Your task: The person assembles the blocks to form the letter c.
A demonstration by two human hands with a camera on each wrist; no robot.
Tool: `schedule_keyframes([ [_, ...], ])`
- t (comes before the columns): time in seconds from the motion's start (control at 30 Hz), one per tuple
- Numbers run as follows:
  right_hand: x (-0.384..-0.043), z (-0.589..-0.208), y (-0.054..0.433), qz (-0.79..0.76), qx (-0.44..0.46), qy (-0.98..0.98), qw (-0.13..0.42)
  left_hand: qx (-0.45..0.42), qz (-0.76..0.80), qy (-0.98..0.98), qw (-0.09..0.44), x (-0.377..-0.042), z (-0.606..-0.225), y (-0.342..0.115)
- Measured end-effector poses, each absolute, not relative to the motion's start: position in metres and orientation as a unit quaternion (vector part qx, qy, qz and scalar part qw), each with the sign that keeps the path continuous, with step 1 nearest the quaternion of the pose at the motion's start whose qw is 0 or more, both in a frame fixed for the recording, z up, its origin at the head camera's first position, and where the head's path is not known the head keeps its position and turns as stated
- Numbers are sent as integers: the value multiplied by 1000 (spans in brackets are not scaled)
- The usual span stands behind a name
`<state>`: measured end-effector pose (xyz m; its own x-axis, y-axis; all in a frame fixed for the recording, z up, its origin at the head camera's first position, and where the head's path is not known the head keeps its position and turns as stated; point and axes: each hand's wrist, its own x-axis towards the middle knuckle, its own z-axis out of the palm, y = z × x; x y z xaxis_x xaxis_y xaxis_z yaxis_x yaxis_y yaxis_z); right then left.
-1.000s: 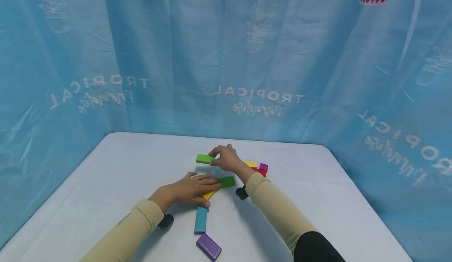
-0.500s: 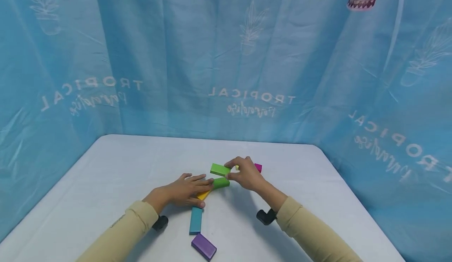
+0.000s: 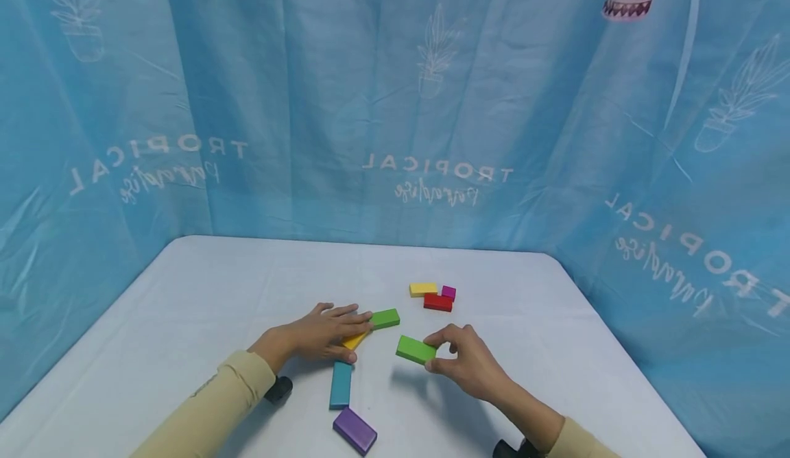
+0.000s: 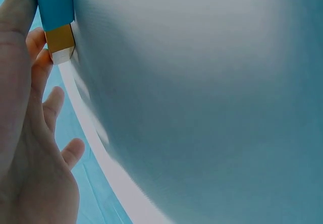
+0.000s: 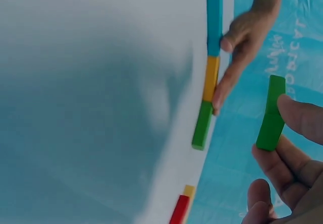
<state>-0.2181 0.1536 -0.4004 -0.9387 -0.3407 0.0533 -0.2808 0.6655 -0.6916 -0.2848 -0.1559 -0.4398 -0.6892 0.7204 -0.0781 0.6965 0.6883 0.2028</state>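
My right hand (image 3: 465, 362) pinches one end of a light green block (image 3: 415, 350) between thumb and fingers, raised over the table with a shadow below. Spread almost straight, the fingers of my left hand (image 3: 317, 334) rest at an orange-yellow block (image 3: 354, 341) and the near end of another green block (image 3: 386, 318), partly covering the orange one. A blue block (image 3: 341, 386) lies by that thumb, with a purple block (image 3: 354, 430) below it. In the right wrist view the blue, orange and green blocks (image 5: 203, 125) stand end to end in a bending row.
Farther back on the white table (image 3: 524, 321) lie a yellow block (image 3: 423, 289), a red block (image 3: 438, 302) and a small magenta block (image 3: 448, 293), close together. A blue printed curtain (image 3: 333, 101) hangs around the table's far and side edges.
My right hand has brought the light green block from the far side toward me and to the right, uncovering the yellow, red and magenta blocks. The left hand stays at the row.
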Motion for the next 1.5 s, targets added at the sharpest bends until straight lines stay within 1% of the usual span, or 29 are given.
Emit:
schedule_keyframes([
  [0.1,-205,-404,158,-377,-166,909,62,387,77,916,73,-286,-440,-156],
  [0.27,-186,-414,163,-379,-183,902,98,391,79,914,73,-288,-440,-157],
  [0.37,-176,-421,164,-382,-206,893,121,393,81,913,72,-288,-440,-157],
  [0.5,-165,-427,162,-379,-249,880,137,395,83,912,71,-287,-440,-157],
  [0.57,-161,-429,159,-379,-253,877,150,396,83,912,71,-287,-441,-157],
  [0.73,-156,-433,156,-386,-239,868,201,402,86,909,70,-286,-441,-157],
  [0.87,-154,-437,154,-397,-221,862,225,407,90,906,67,-285,-440,-157],
  [1.0,-152,-437,151,-408,-195,861,230,403,88,908,69,-285,-439,-157],
  [1.07,-152,-438,150,-404,-197,864,228,401,86,909,69,-285,-439,-156],
  [1.33,-154,-441,149,-384,-235,867,215,399,89,910,72,-287,-442,-156],
  [1.5,-154,-442,149,-381,-240,867,216,398,92,910,74,-287,-443,-156],
])
